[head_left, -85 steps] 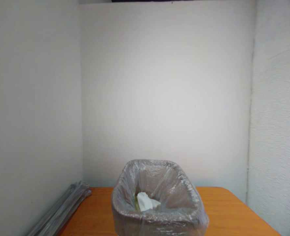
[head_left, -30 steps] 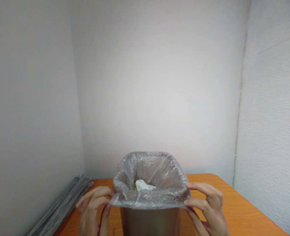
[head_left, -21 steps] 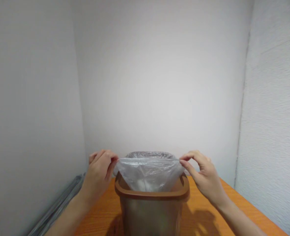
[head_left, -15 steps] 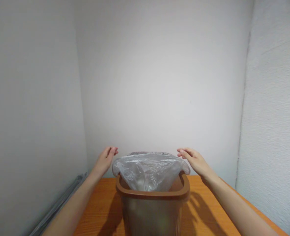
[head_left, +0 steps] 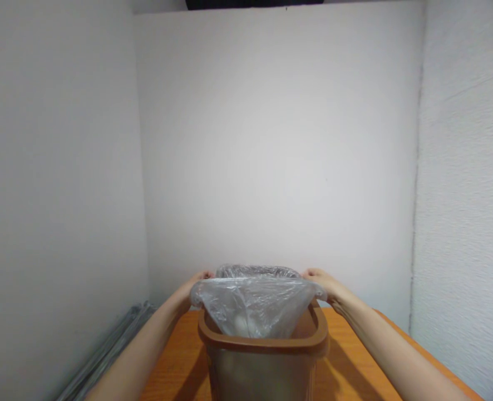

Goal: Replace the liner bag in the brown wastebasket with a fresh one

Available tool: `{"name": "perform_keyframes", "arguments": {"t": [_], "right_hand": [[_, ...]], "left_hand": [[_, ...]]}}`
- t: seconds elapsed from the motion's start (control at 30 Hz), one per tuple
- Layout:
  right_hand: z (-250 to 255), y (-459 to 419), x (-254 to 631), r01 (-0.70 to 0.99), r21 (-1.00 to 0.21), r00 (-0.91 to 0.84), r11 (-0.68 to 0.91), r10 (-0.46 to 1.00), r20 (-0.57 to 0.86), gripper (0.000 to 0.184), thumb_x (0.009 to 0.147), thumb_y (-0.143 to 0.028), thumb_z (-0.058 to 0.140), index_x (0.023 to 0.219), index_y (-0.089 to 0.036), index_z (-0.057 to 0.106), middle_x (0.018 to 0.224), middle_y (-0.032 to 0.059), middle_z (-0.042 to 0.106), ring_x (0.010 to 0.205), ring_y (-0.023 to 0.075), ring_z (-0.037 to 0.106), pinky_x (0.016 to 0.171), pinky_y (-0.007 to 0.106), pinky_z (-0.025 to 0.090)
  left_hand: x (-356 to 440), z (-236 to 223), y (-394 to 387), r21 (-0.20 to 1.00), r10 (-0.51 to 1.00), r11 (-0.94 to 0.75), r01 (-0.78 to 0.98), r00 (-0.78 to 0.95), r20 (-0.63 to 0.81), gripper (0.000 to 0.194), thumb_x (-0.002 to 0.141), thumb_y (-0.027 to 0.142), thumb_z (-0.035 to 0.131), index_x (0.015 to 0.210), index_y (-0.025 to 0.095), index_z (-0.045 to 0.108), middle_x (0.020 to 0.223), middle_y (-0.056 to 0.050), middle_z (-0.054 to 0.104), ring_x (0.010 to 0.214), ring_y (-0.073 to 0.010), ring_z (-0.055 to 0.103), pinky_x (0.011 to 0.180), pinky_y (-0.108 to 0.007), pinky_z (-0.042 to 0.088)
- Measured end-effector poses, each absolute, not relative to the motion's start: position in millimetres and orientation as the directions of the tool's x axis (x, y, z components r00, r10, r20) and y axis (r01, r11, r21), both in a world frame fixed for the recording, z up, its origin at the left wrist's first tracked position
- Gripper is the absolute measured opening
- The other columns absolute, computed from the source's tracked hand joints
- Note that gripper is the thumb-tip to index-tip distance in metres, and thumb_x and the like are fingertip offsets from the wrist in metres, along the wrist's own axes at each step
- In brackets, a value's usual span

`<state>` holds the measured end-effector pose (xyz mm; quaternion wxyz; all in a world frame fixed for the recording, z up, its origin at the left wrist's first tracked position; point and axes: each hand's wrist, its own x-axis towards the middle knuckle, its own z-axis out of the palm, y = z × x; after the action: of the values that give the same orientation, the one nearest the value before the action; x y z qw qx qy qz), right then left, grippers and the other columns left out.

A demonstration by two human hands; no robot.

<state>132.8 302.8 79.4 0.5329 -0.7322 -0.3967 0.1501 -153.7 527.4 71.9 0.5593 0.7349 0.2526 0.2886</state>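
Observation:
A brown plastic trash bin (head_left: 263,346) stands in front of me. A clear plastic bin liner (head_left: 259,303) drapes over its far part and sides, sagging inward at the front, while the near rim is bare. On the far left, my left hand (head_left: 200,278) closes its fingers at the liner's edge, partly hidden behind the plastic. My right hand (head_left: 321,281) is at the far right corner, its fingertips pinched against the liner there. Something pale shows faintly through the sagging plastic.
The bin is on an orange-brown wooden table (head_left: 173,356). White walls (head_left: 246,139) close in at the back and both sides. Dark, crumpled plastic-looking material (head_left: 108,342) lies along the left wall.
Both hands have moved inward and down, from beside the liner to its far corners, where they now touch it. The view has tilted slightly upward.

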Motion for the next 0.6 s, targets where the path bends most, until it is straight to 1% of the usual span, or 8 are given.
{"name": "perform_keyframes", "arguments": {"t": [0.07,0.17,0.23,0.33,0.4,0.47,0.53,0.6], "right_hand": [[86.1,308.5,138.1,0.503,-0.858,0.662,-0.106,0.686,0.303,0.028,0.082,-0.03,0.063,0.059,-0.02,0.05,0.052,-0.0066,0.05,0.049,0.0104,0.046,0.053,0.024,0.037],[103.6,313.6,140.6,0.622,-0.78,0.651,-0.064,0.596,0.471,0.021,0.082,-0.027,0.058,0.062,-0.022,0.05,0.059,-0.0036,0.054,0.062,0.0143,0.05,0.061,0.027,0.037],[116.2,311.8,138.4,0.677,-0.735,0.62,-0.035,0.565,0.545,0.017,0.081,-0.03,0.055,0.065,-0.024,0.052,0.058,-0.0029,0.054,0.063,0.0167,0.05,0.062,0.029,0.036],[128.5,298.5,134.1,0.725,-0.689,0.567,0.011,0.559,0.605,0.017,0.08,-0.039,0.055,0.071,-0.024,0.056,0.058,-0.0032,0.054,0.062,0.0177,0.05,0.062,0.03,0.035],[129.6,284.3,134.3,0.729,-0.684,0.55,0.037,0.562,0.617,0.023,0.079,-0.046,0.057,0.075,-0.024,0.058,0.061,-0.0028,0.055,0.062,0.0176,0.05,0.061,0.03,0.036],[125.2,268.9,137.3,0.708,-0.704,0.559,0.053,0.567,0.604,0.031,0.08,-0.053,0.056,0.078,-0.023,0.059,0.062,-0.0023,0.055,0.061,0.0172,0.05,0.059,0.03,0.038],[116.9,255.4,140.7,0.67,-0.741,0.591,0.044,0.573,0.568,0.04,0.083,-0.061,0.052,0.081,-0.021,0.058,0.063,-0.001,0.057,0.058,0.0169,0.052,0.057,0.031,0.039],[107.6,245.7,140.5,0.571,-0.821,0.641,0.011,0.619,0.454,0.052,0.085,-0.069,0.044,0.085,-0.02,0.058,0.064,0.0012,0.06,0.055,0.0169,0.053,0.053,0.03,0.039]], "left_hand": [[-146.0,82.1,534.4,0.954,0.727,-0.299,0.026,0.653,0.21,0.027,0.093,0.036,0.061,0.079,0.013,0.059,0.067,0.005,0.054,0.055,-0.0079,0.051,0.052,-0.021,0.044],[-136.7,103.7,538.6,0.922,0.746,-0.386,-0.015,0.583,0.322,0.021,0.089,0.03,0.065,0.078,0.014,0.057,0.063,0.007,0.051,0.05,-0.0066,0.045,0.048,-0.02,0.038],[-137.5,119.3,537.7,0.894,0.735,-0.445,-0.054,0.548,0.399,0.021,0.082,0.031,0.071,0.079,0.015,0.058,0.062,0.006,0.053,0.052,-0.0075,0.045,0.049,-0.02,0.036],[-154.4,136.3,533.6,0.855,0.712,-0.507,-0.108,0.507,0.486,0.031,0.068,0.039,0.078,0.08,0.016,0.06,0.064,0.004,0.058,0.057,-0.0098,0.049,0.053,-0.021,0.037],[-173.7,140.1,530.7,0.847,0.71,-0.518,-0.118,0.493,0.503,0.037,0.063,0.043,0.081,0.079,0.016,0.061,0.067,0.002,0.06,0.061,-0.0114,0.051,0.055,-0.022,0.039],[-194.5,137.7,528.0,0.854,0.721,-0.507,-0.114,0.486,0.493,0.043,0.061,0.046,0.083,0.085,0.016,0.063,0.074,-0.001,0.064,0.068,-0.0137,0.056,0.06,-0.023,0.043],[-211.6,130.7,524.5,0.875,0.745,-0.475,-0.099,0.484,0.459,0.051,0.063,0.05,0.082,0.095,0.016,0.063,0.085,-0.003,0.066,0.076,-0.0156,0.06,0.065,-0.024,0.047],[-221.1,122.1,519.4,0.905,0.773,-0.421,-0.07,0.495,0.398,0.056,0.07,0.059,0.074,0.103,0.015,0.063,0.092,-0.006,0.066,0.076,-0.0161,0.062,0.064,-0.026,0.049]]}}
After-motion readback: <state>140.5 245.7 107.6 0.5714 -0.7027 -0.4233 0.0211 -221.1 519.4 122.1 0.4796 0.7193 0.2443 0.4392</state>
